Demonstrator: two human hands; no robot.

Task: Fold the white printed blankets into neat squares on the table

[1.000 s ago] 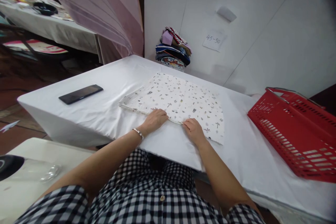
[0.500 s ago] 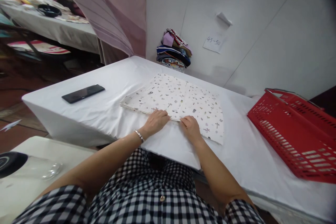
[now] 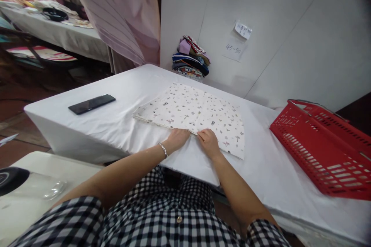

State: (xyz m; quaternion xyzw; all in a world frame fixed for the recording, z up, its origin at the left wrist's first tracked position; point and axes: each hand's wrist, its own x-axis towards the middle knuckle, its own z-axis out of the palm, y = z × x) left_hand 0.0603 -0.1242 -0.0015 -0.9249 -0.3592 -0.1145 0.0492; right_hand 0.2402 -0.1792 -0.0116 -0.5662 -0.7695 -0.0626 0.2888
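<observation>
A white cloth with small printed figures [image 3: 193,114] lies flat and folded on the white-covered table [image 3: 121,96]. Both hands rest at the middle of its near edge, close together. My left hand [image 3: 177,138], with a bracelet at the wrist, has its fingers curled onto the edge. My right hand [image 3: 208,142] pinches the same edge, fingertips nearly touching the left hand.
A black phone [image 3: 92,104] lies at the table's left. A red plastic basket [image 3: 321,147] stands on the right. A stack of folded clothes [image 3: 191,58] sits against the wall at the back. A low white surface [image 3: 34,185] is at my left.
Both hands have slid toward each other along the cloth's near edge, the left one moving right. The cloth itself lies as before.
</observation>
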